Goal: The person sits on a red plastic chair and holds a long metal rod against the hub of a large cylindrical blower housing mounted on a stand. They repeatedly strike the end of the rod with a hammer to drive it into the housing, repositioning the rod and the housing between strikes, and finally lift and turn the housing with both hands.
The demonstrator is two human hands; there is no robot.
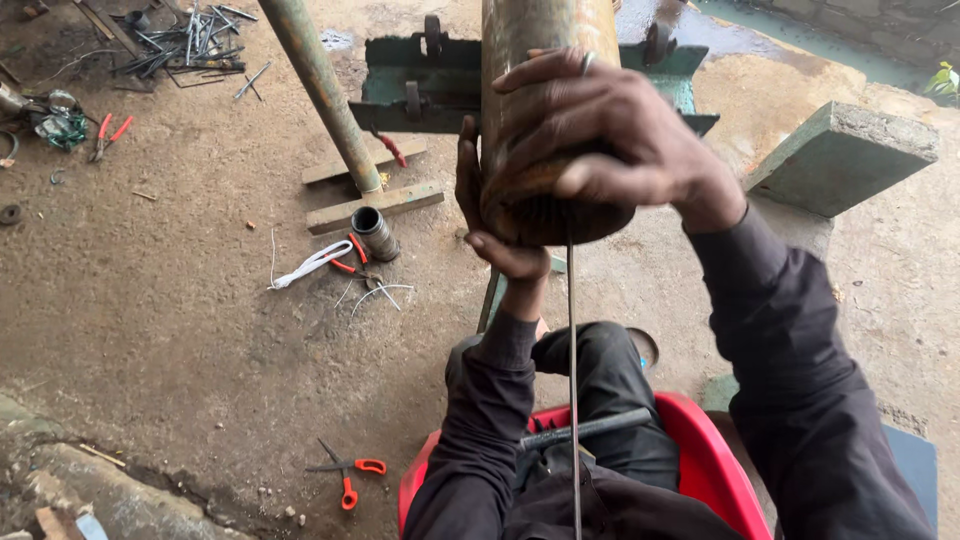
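Note:
A long rusty metal cylinder [545, 40] lies on a green metal stand [420, 85] and points toward me. My right hand [610, 130] wraps over the top of its near end, a ring on one finger. My left hand [490, 215] cups the same end from below and the left side. A thin dark wire [572, 380] hangs straight down from the cylinder's open end, past my lap. I sit on a red plastic seat [705, 460], with a dark rod [585, 428] lying across my legs.
A leaning metal pole [320, 90] rests on wooden strips. A small metal sleeve [374, 232], white cord [305, 268] and red-handled pliers lie on the dirt floor. Orange-handled scissors [348, 472] lie near the seat. Scrap metal rods [185, 45] are piled top left. A concrete block [840, 155] stands at right.

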